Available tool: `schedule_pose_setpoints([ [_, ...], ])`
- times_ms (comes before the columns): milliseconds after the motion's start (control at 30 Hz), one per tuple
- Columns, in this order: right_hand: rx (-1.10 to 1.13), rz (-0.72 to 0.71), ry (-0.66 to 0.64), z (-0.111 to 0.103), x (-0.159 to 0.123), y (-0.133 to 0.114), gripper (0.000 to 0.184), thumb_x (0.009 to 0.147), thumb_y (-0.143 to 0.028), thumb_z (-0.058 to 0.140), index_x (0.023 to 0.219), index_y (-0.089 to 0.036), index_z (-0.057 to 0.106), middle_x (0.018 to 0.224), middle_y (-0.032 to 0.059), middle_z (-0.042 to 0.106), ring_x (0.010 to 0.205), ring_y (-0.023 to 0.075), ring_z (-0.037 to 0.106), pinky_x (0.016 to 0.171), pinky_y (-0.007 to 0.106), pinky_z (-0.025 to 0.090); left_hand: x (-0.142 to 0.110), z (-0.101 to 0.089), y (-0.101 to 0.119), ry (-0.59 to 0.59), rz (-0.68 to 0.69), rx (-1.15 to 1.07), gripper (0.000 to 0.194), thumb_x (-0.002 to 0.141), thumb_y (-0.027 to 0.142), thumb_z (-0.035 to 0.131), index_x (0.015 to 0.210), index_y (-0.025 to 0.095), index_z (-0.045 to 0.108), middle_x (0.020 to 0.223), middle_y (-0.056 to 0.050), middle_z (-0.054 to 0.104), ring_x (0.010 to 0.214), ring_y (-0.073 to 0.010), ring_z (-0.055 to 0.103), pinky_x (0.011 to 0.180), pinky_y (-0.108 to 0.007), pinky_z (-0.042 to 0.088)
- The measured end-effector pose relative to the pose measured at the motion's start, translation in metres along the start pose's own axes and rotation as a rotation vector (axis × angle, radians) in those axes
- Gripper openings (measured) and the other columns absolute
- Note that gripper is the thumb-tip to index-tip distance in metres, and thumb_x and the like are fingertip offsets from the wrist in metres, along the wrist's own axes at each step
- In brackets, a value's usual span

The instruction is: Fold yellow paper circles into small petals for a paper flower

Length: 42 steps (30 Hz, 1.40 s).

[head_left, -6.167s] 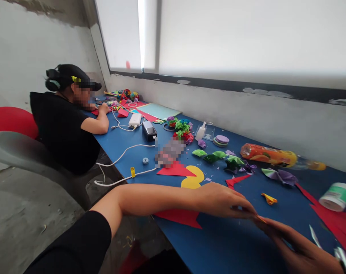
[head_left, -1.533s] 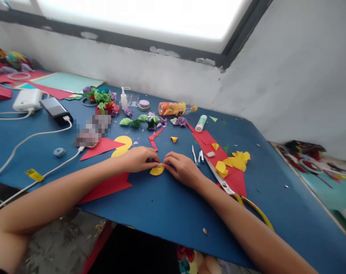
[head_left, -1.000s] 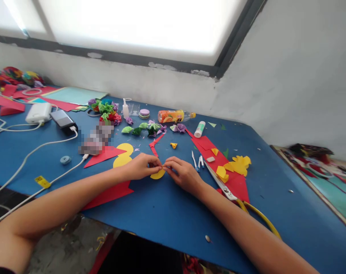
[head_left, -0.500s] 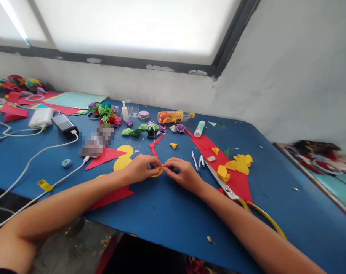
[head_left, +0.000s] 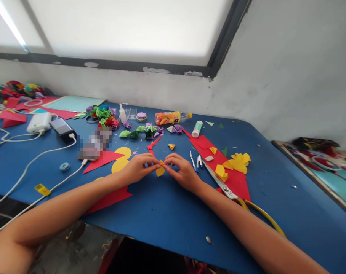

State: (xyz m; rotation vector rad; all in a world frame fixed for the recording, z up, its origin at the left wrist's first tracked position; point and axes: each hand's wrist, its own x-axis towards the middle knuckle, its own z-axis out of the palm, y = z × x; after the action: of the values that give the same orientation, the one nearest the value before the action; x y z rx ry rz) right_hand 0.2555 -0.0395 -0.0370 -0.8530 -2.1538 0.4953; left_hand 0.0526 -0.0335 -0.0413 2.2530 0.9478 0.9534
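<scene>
Both of my hands meet over the middle of the blue table point(head_left: 167, 220). My left hand point(head_left: 138, 167) and my right hand point(head_left: 180, 171) pinch a small yellow paper piece point(head_left: 160, 170) between their fingertips, each from its own side. The paper is folded and partly lifted off the table. Most of it is hidden by my fingers.
Large scissors with yellow handles point(head_left: 236, 198) lie on red paper point(head_left: 233, 175) right of my right hand, beside yellow folded scraps point(head_left: 237, 163). Red and yellow cut-outs point(head_left: 116, 160) lie to the left. Folded paper flowers point(head_left: 104, 114), a juice bottle point(head_left: 168, 118), a glue stick point(head_left: 196, 128), cables and a phone point(head_left: 61, 127) sit further back.
The yellow piece lay flat as a half disc under my fingertips; now it is pinched narrower and raised. Six seconds ago I looked left toward a seated person; the view has swung to the table.
</scene>
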Motion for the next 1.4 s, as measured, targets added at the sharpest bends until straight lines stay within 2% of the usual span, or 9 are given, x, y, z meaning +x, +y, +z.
schedule_pose_setpoints([
  [100, -0.043, -0.076, 0.005, 0.000, -0.001, 0.000, 0.007, 0.087, -0.022, 0.051, 0.084, -0.019, 0.058, 0.087, 0.0052, 0.059, 0.083, 0.0147, 0.058, 0.075, 0.028, 0.049, -0.001, 0.001, -0.001, 0.030, 0.082, 0.044, 0.019, 0.085, 0.029, 0.055, 0.091, 0.019, 0.069, 0.082, -0.004, 0.064, 0.069, -0.0096, 0.057, 0.063, -0.021, 0.045],
  [267, -0.042, -0.174, 0.008, 0.002, -0.002, -0.004, 0.008, 0.085, -0.021, 0.055, 0.093, -0.020, 0.056, 0.091, 0.0048, 0.059, 0.084, 0.0141, 0.058, 0.076, 0.028, 0.050, -0.004, 0.001, 0.007, 0.175, 0.257, -0.027, 0.015, 0.084, 0.024, 0.058, 0.088, 0.018, 0.071, 0.072, -0.002, 0.060, 0.064, -0.0076, 0.055, 0.057, -0.019, 0.045],
  [400, 0.055, -0.174, 0.038, 0.001, -0.002, -0.006, 0.010, 0.087, -0.022, 0.053, 0.096, -0.021, 0.058, 0.091, 0.0042, 0.059, 0.082, 0.0121, 0.059, 0.074, 0.026, 0.051, -0.005, -0.002, 0.015, 0.208, 0.287, -0.075, 0.013, 0.082, 0.022, 0.059, 0.087, 0.018, 0.070, 0.073, -0.003, 0.062, 0.065, -0.0077, 0.056, 0.058, -0.018, 0.047],
  [533, 0.127, -0.124, 0.097, -0.001, -0.001, -0.004, 0.010, 0.087, -0.023, 0.053, 0.090, -0.020, 0.063, 0.088, 0.0042, 0.061, 0.078, 0.0117, 0.060, 0.067, 0.023, 0.051, -0.004, -0.001, 0.014, 0.154, 0.263, -0.097, 0.015, 0.082, 0.021, 0.060, 0.093, 0.016, 0.069, 0.082, -0.005, 0.066, 0.069, -0.0088, 0.059, 0.060, -0.019, 0.050],
  [667, 0.122, -0.065, 0.097, -0.001, -0.001, -0.001, 0.011, 0.085, -0.024, 0.057, 0.089, -0.020, 0.066, 0.081, 0.0035, 0.068, 0.073, 0.0128, 0.064, 0.066, 0.024, 0.051, -0.003, 0.000, 0.009, 0.107, 0.253, -0.081, 0.018, 0.084, 0.022, 0.057, 0.097, 0.018, 0.069, 0.088, -0.007, 0.068, 0.077, -0.0108, 0.063, 0.069, -0.021, 0.052],
  [900, 0.059, -0.016, 0.158, -0.002, -0.003, -0.003, 0.015, 0.083, -0.029, 0.058, 0.086, -0.019, 0.069, 0.077, 0.0041, 0.071, 0.066, 0.0140, 0.065, 0.062, 0.025, 0.051, 0.000, -0.001, 0.010, 0.108, 0.142, -0.108, 0.019, 0.083, 0.028, 0.058, 0.092, 0.018, 0.071, 0.085, -0.006, 0.070, 0.075, -0.0117, 0.064, 0.070, -0.023, 0.053],
  [1167, 0.029, -0.009, 0.121, -0.002, -0.004, -0.004, 0.016, 0.083, -0.029, 0.057, 0.086, -0.021, 0.070, 0.078, 0.0043, 0.072, 0.068, 0.0153, 0.066, 0.065, 0.026, 0.052, 0.002, 0.000, 0.014, 0.101, -0.001, -0.161, 0.023, 0.082, 0.034, 0.058, 0.084, 0.017, 0.073, 0.077, -0.006, 0.069, 0.060, -0.0090, 0.059, 0.054, -0.019, 0.048],
  [1400, -0.001, 0.000, 0.100, 0.000, -0.004, -0.005, 0.017, 0.082, -0.024, 0.055, 0.088, -0.020, 0.071, 0.083, 0.0035, 0.073, 0.068, 0.0146, 0.068, 0.065, 0.023, 0.053, 0.001, 0.001, 0.014, 0.128, -0.060, -0.157, 0.022, 0.080, 0.032, 0.061, 0.080, 0.014, 0.073, 0.075, -0.006, 0.068, 0.057, -0.0076, 0.056, 0.050, -0.017, 0.044],
])
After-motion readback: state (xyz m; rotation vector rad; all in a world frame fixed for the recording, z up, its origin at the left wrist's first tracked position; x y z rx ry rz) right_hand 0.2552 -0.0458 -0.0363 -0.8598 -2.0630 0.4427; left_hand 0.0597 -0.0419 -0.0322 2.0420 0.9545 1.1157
